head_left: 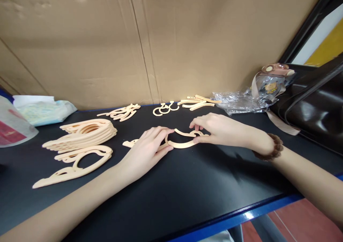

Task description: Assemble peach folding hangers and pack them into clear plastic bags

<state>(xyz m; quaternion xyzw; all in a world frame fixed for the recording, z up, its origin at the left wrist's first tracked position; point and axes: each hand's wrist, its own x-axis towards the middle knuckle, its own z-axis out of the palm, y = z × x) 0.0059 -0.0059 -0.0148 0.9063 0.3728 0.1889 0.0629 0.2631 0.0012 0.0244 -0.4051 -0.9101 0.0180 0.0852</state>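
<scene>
Left hand (148,147) pinches one side of the cream curved part (184,145), right hand (218,127) pinches the other; can't tell if it's one piece or two. Part sits low at the desk (171,188), between the hands. Left: stack of cream frames (91,140). Behind: small hooks (164,106), loose strips (201,105), then clear wrap (235,103) on the right.

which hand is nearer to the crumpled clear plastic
Right. The right hand is in front of the crumpled clear plastic, slightly left of it; the left hand is farther left.
</scene>
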